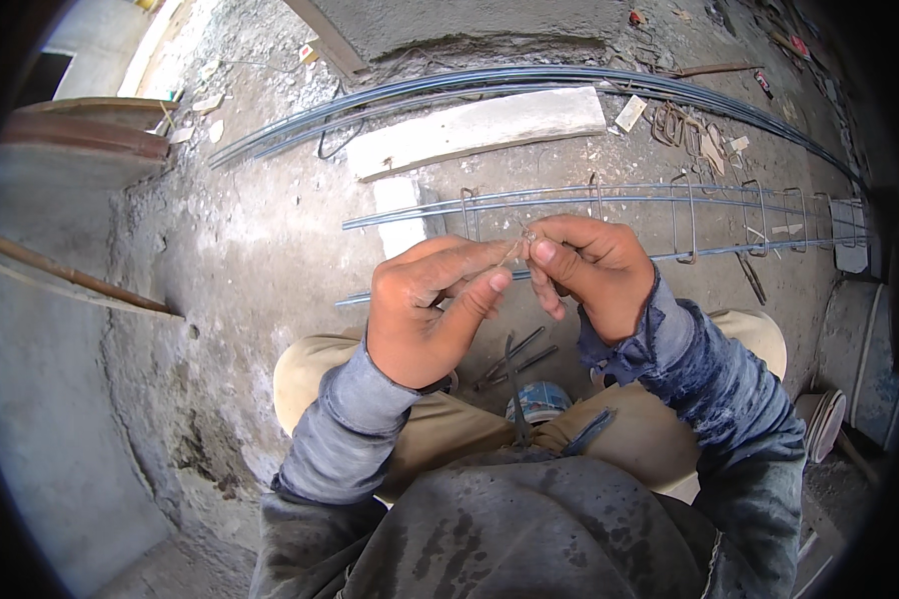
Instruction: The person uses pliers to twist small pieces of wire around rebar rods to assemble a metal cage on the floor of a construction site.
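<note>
My left hand and my right hand meet in front of me, fingertips pinched together on a thin piece of tie wire. Both hands hover just over a rebar cage of long steel bars and square stirrups lying on the concrete floor. My knees in tan trousers frame the space below the hands. Some dark metal tools and a small round tin lie between my legs.
A bundle of long curved rebars and a pale wooden plank lie beyond the cage. Loose bent stirrups sit at the upper right. Timber boards are at the left, buckets at the right.
</note>
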### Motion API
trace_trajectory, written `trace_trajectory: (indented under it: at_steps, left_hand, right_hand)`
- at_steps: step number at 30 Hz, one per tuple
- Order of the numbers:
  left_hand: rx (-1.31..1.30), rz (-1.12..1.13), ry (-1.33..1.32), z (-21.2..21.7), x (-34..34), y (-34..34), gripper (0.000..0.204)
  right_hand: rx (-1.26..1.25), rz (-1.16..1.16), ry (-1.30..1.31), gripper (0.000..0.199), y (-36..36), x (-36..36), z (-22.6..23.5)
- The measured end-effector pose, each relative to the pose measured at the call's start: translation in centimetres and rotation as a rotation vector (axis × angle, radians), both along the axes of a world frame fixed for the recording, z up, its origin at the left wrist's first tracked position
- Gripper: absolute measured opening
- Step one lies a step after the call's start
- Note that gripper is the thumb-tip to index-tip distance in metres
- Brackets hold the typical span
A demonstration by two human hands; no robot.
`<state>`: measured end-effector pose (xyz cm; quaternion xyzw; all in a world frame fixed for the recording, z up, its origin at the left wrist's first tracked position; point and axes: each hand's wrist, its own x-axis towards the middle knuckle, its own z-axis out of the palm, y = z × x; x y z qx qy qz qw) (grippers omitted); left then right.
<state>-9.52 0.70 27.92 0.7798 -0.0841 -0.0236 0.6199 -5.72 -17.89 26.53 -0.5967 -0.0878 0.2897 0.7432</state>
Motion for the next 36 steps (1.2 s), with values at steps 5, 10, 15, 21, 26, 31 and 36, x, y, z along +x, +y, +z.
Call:
trace_trajectory:
  at_steps: [5,10,15,21,26,31,36]
  left_hand:
    - [-0.239,-0.064,0.210,0.2,0.5,0.7,0.020]
    - [-0.443,-0.054,0.441,-0.3,1.0,1.6,0.015]
    - [-0.562,-0.171,0.456,-1.1,1.5,2.0,0.013]
    - [-0.057,-0.099,-0.027,-1.2,1.8,1.8,0.015]
    - [-0.207,0.190,0.078,-0.3,0.7,1.2,0.018]
    - [-0.410,-0.027,0.381,0.2,0.8,1.3,0.032]
    - [-0.466,-0.052,0.328,0.3,0.5,0.7,0.032]
  right_hand:
    - [0.083,0.066,0.053,0.026,-0.3,0.2,0.1]
    - [0.123,0.138,0.065,0.025,-1.0,0.3,0.2]
    - [0.247,0.297,0.132,0.022,-1.4,0.3,0.5]
    - [-0.154,0.334,-0.346,0.014,-1.9,1.3,1.0]
    - [-0.388,0.102,-1.007,0.015,-1.7,1.7,1.0]
    - [-0.466,0.090,-1.257,0.025,-1.8,1.3,1.3]
    - [-0.435,0.079,-1.307,0.030,-1.4,1.4,1.2]
